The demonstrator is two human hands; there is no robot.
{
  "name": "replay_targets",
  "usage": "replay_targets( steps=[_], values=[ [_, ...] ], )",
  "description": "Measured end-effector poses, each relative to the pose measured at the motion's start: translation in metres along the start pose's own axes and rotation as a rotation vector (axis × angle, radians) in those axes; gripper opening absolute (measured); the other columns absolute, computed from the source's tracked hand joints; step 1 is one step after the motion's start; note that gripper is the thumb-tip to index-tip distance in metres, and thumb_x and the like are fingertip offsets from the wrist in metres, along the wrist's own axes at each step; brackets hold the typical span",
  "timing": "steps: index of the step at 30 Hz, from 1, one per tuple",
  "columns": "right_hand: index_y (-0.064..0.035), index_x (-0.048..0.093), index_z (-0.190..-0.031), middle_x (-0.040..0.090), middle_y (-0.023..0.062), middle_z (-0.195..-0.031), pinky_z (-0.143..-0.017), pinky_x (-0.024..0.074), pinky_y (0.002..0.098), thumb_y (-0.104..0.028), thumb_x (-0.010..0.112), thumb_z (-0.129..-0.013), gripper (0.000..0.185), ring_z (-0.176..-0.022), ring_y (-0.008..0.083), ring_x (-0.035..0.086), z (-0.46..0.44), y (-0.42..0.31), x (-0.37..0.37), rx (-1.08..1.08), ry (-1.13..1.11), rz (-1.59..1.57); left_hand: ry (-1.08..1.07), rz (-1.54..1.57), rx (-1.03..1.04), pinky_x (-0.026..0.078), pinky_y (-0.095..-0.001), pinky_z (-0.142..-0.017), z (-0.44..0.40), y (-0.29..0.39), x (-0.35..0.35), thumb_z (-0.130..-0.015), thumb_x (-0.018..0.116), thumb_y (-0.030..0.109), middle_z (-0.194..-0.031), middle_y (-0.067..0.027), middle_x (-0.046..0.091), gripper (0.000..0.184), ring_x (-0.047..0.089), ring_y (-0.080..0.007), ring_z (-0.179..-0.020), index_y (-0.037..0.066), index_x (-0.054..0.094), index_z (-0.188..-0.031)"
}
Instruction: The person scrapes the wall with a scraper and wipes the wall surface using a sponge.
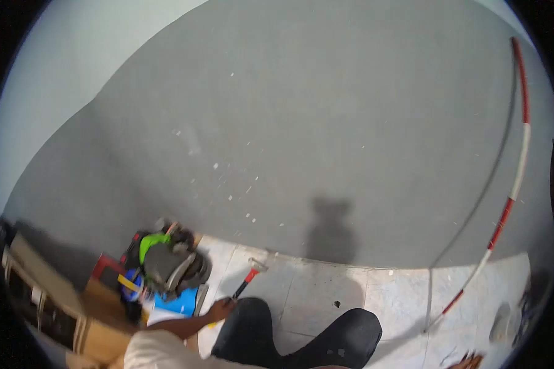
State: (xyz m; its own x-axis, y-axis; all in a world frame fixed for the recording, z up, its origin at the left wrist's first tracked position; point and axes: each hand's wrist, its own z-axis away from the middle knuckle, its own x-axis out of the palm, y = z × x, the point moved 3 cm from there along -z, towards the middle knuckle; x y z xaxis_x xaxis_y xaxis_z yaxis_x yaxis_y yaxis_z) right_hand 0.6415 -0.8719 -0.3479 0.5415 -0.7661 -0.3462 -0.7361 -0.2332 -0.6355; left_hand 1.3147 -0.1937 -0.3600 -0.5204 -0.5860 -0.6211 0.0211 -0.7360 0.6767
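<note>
My left hand [223,309] is closed around the black and red handle of a hammer [247,284]. The hammer's metal head points up and away from me, above the tiled floor beside my left knee. At the bottom right edge, part of my right hand [469,361] shows low over the floor. Its fingers are small and cut off by the frame, so their grip is unclear. Close to it lie a few thin dark pieces [450,357], too small to name.
A grey wall [351,111] with white chips stands ahead. Against it leans a red and white pole [504,216]. On the left are a backpack [172,264], a blue folder [180,302] and wooden boxes [49,277]. A whitish container [504,324] stands at right.
</note>
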Motion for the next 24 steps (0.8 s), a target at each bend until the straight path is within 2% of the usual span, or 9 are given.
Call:
replay_targets(
  steps=[2, 3, 5, 6, 8, 16, 20, 22, 24],
  values=[
    [-0.0021, 0.03, -0.16, 0.049, 0.0207, -0.153, -0.106, 0.0561, 0.0439, -0.029, 0.069, -0.104, 0.073, -0.134, 0.0321, 0.056, -0.01, -0.022, -0.002, 0.283, -0.063, -0.479, -0.037, -0.006, 0.124, 0.05, -0.0327, -0.058, -0.031, -0.029, -0.003, -0.108, 0.053, 0.053, -0.07, -0.0014, 0.059, 0.046, 0.057, -0.0117, -0.062, 0.011, 0.071, -0.106],
    [-0.0018, 0.032, -0.159, 0.05, 0.0219, -0.151, -0.094, 0.0627, 0.0408, -0.016, 0.057, -0.11, 0.057, -0.124, 0.0294, 0.064, -0.005, -0.143, -0.023, 0.317, -0.017, -0.721, -0.092, 0.056, 0.032, 0.052, -0.0367, -0.061, -0.027, -0.014, -0.011, -0.106, 0.058, 0.052, -0.072, -0.0073, 0.066, 0.047, 0.064, -0.0161, -0.065, 0.007, 0.072, -0.104],
    [-0.0096, 0.032, -0.161, 0.049, 0.0166, -0.151, -0.089, 0.0645, 0.0441, -0.013, 0.056, -0.109, 0.057, -0.126, 0.0298, 0.062, 0.005, -0.283, -0.056, 0.366, -0.04, -0.884, -0.027, 0.068, 0.31, 0.046, -0.0321, -0.05, -0.041, -0.03, -0.009, -0.108, 0.057, 0.046, -0.064, -0.0006, 0.056, 0.04, 0.057, -0.0116, -0.054, 0.008, 0.068, -0.105],
    [-0.0108, 0.033, -0.161, 0.05, 0.0172, -0.147, -0.084, 0.0665, 0.0422, -0.01, 0.057, -0.108, 0.058, -0.124, 0.0291, 0.063, 0.011, -0.345, -0.072, 0.338, -0.045, -0.951, -0.024, -0.286, 0.634, 0.055, -0.0426, -0.1, -0.066, -0.066, 0.01, -0.111, 0.052, 0.032, -0.129, -0.0196, 0.07, 0.043, 0.069, -0.0266, -0.111, 0.0, 0.062, -0.137],
    [-0.0135, 0.034, -0.16, 0.052, 0.0195, -0.145, -0.078, 0.0688, 0.0385, -0.005, 0.06, -0.105, 0.062, -0.116, 0.0298, 0.07, 0.019, -0.444, -0.091, 0.238, -0.099, -1.031, -0.295, 0.414, 0.236, 0.052, -0.0359, -0.082, -0.056, -0.076, 0.013, -0.114, 0.047, 0.037, -0.093, -0.0034, 0.067, 0.04, 0.061, -0.0145, -0.087, 0.003, 0.066, -0.118],
    [-0.0049, 0.05, -0.147, 0.056, 0.0149, -0.142, -0.099, 0.0609, 0.0437, -0.001, 0.065, -0.1, 0.05, -0.125, 0.0259, 0.062, 0.031, -0.701, -0.068, -0.116, -0.375, -1.221, -0.289, 0.46, 0.205, 0.051, -0.0291, -0.073, 0.015, -0.054, -0.079, -0.11, 0.057, 0.029, -0.094, -0.0014, 0.068, 0.031, 0.061, -0.0091, -0.082, 0.003, 0.069, -0.121],
    [-0.0022, 0.054, -0.136, 0.053, 0.0137, -0.148, -0.107, 0.0544, 0.0414, 0.001, 0.069, -0.096, 0.043, -0.129, 0.0257, 0.059, 0.098, -0.765, -0.041, -0.037, -0.521, -1.274, -0.284, -0.071, 0.224, 0.046, -0.0537, -0.102, 0.034, 0.019, -0.141, -0.109, 0.049, 0.036, -0.132, -0.0175, 0.066, 0.042, 0.06, -0.031, -0.119, 0.005, 0.065, -0.134],
    [-0.0018, 0.058, -0.134, 0.057, 0.0149, -0.145, -0.106, 0.0533, 0.0396, 0.0, 0.072, -0.094, 0.042, -0.125, 0.0283, 0.061, 0.139, -0.789, -0.017, -0.207, -0.549, -1.288, -0.279, 0.503, 0.033, 0.045, -0.0302, -0.048, -0.02, -0.013, -0.124, -0.11, 0.053, 0.037, -0.063, 0.001, 0.052, 0.032, 0.052, -0.0098, -0.052, 0.007, 0.064, -0.106],
    [-0.0017, 0.062, -0.131, 0.06, 0.0186, -0.138, -0.101, 0.0538, 0.0396, 0.001, 0.075, -0.089, 0.044, -0.119, 0.0357, 0.064, 0.165, -0.835, -0.024, -0.508, -0.502, -1.107, -0.215, 0.556, 0.063, 0.043, -0.0277, -0.047, -0.025, 0.009, -0.132, -0.112, 0.05, 0.031, -0.064, 0.0022, 0.05, 0.028, 0.05, -0.0085, -0.051, 0.007, 0.062, -0.105]
  ],
)
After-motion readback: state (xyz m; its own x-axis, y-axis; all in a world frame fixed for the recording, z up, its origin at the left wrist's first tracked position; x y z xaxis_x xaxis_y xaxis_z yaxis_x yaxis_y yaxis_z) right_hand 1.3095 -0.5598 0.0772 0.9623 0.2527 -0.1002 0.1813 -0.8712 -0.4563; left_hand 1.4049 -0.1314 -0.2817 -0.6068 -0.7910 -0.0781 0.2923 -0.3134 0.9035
